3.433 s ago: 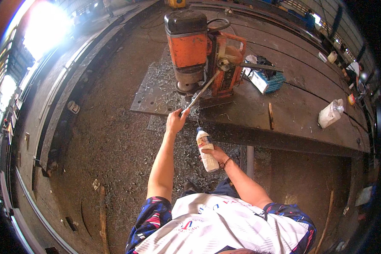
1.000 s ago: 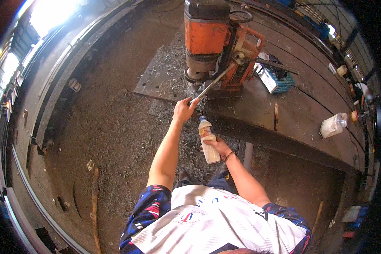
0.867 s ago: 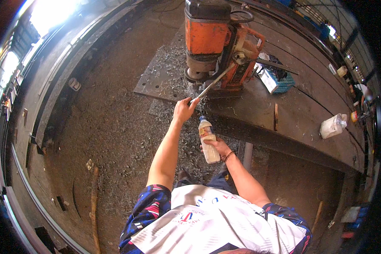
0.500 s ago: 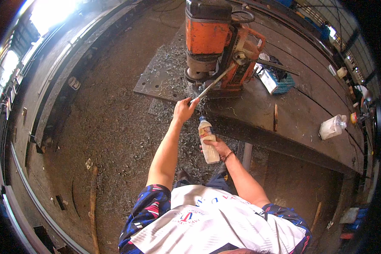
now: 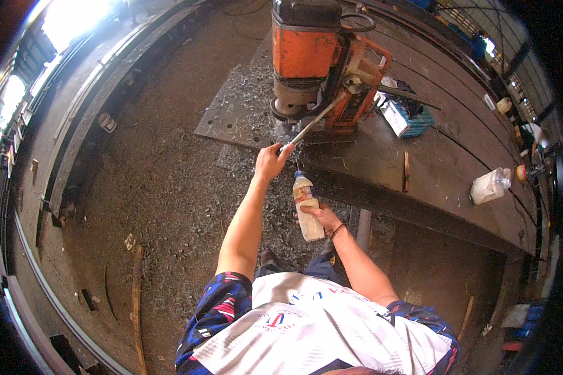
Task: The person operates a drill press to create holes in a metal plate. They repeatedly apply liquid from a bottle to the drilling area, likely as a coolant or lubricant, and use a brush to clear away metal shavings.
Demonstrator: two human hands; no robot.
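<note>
Left hand (image 5: 270, 162): This grip is closing around the low end of the metal rod (image 5: 316, 122), which is pointing to 1 o'clock. It could be slipping off if the rod gets wet or oily.
Right hand (image 5: 319, 217): This grip is holding the bottle (image 5: 308, 212) around its middle. Squeezing too hard could be squirting the milky stuff in the wrong place.
Bottle: It is leaning at 5 o'clock from the left hand, its top pointing near 12 o'clock. Its thin spout could be bumping the tabletop (image 5: 444, 181) edge or the hand.
Orange drill (image 5: 303, 50): It is standing at 1 o'clock from the left hand. I cannot tell if it is spinning; if so, it could be catching bare fingers that stray close.
Metal curls (image 5: 250, 94): They are lying at 11 o'clock from that hand, and could be cutting bare skin that brushes them.
</note>
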